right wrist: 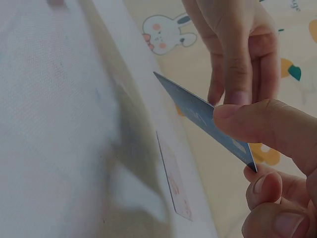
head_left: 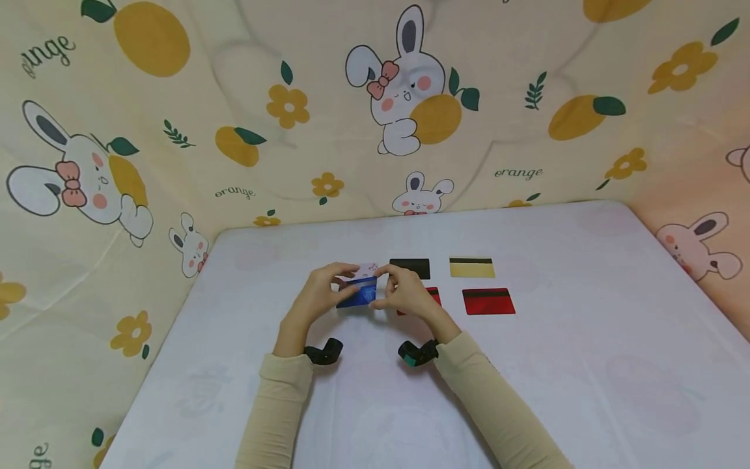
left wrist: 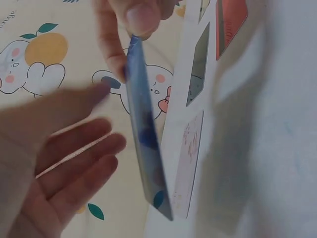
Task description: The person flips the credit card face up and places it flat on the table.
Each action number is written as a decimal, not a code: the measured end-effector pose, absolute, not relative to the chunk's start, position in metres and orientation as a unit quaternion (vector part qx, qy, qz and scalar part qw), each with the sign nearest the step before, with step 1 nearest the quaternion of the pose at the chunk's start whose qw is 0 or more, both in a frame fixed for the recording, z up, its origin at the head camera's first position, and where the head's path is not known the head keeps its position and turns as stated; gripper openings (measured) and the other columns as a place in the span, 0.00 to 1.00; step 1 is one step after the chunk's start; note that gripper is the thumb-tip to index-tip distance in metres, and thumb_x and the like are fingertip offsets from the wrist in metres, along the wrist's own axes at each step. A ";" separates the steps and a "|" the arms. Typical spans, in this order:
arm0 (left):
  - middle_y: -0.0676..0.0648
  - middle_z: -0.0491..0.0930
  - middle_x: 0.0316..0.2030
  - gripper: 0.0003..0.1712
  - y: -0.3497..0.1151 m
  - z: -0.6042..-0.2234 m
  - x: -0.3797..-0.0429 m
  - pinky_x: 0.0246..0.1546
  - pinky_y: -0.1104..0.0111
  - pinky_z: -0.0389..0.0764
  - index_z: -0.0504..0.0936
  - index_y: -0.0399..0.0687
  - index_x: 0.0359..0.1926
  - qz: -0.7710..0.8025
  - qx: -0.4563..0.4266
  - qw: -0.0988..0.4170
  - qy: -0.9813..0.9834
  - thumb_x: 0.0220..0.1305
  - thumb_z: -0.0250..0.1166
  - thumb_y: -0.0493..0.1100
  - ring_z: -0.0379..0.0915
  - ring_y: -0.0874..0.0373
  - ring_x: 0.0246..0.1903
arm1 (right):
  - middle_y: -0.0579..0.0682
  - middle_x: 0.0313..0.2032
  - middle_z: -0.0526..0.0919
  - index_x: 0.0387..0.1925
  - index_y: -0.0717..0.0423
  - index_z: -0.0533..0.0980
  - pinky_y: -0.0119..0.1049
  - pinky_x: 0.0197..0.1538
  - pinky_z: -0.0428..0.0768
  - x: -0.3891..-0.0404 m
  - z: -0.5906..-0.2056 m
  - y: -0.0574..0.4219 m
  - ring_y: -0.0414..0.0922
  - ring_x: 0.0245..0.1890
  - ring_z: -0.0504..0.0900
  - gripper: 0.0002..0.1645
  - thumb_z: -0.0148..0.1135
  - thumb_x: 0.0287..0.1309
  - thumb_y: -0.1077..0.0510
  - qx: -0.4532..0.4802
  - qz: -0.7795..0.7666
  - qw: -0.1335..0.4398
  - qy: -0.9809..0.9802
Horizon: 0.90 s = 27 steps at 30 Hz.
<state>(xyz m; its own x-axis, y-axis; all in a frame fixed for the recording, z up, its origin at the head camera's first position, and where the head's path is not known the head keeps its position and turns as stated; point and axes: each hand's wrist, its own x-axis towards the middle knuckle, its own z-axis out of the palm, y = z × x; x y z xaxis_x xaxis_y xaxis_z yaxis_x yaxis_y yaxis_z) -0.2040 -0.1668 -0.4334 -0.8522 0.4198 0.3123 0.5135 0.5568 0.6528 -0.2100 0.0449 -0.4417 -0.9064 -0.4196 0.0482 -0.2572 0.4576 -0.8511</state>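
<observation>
My right hand (head_left: 405,293) pinches a blue bank card (head_left: 364,294) by its right end, thumb on one face and fingertips at the other. In the right wrist view the card (right wrist: 198,116) is tilted above the table, a small chip-like patch near the gripped end. My left hand (head_left: 319,293) is at the card's left side; in the left wrist view its thumb and fingers (left wrist: 84,183) are spread, beside the card rather than around it. A pale pink card (head_left: 368,268) lies on the table just behind the blue one.
Right of the hands, a black card (head_left: 410,268), a gold card (head_left: 471,268) and a red card (head_left: 489,301) lie flat on the white-covered table (head_left: 586,365). Another red card (head_left: 435,295) is partly hidden by my right hand. A printed cloth (head_left: 328,130) rises behind.
</observation>
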 end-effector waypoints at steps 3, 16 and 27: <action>0.35 0.82 0.51 0.26 -0.165 -0.436 -0.204 0.54 0.55 0.80 0.80 0.33 0.52 -0.370 -0.282 0.048 -0.884 0.51 0.74 0.39 0.80 0.43 0.52 | 0.39 0.14 0.69 0.52 0.61 0.74 0.27 0.24 0.65 -0.210 -0.440 0.045 0.35 0.13 0.65 0.34 0.77 0.40 0.60 -0.202 -0.480 0.083 0.849; 0.37 0.80 0.55 0.34 -0.162 -0.437 -0.201 0.59 0.53 0.76 0.79 0.36 0.55 -0.369 -0.289 0.028 -0.883 0.44 0.78 0.38 0.76 0.43 0.58 | 0.39 0.14 0.69 0.52 0.62 0.74 0.27 0.25 0.67 -0.209 -0.439 0.046 0.35 0.14 0.66 0.34 0.77 0.40 0.60 -0.215 -0.480 0.073 0.847; 0.37 0.82 0.53 0.34 -0.165 -0.437 -0.203 0.60 0.54 0.76 0.81 0.37 0.54 -0.384 -0.305 0.057 -0.870 0.42 0.79 0.38 0.77 0.44 0.56 | 0.45 0.20 0.73 0.54 0.61 0.73 0.28 0.25 0.66 -0.211 -0.440 0.049 0.37 0.19 0.67 0.35 0.76 0.41 0.63 -0.225 -0.550 0.102 0.798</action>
<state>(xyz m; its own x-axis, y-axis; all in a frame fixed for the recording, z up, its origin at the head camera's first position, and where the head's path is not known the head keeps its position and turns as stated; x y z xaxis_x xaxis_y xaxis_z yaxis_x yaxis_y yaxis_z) -0.2033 -0.1650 -0.4372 -0.8079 0.4857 0.3337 0.5738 0.5197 0.6329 -0.2111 0.0491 -0.4395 -0.8780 -0.4711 0.0851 -0.2475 0.2945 -0.9231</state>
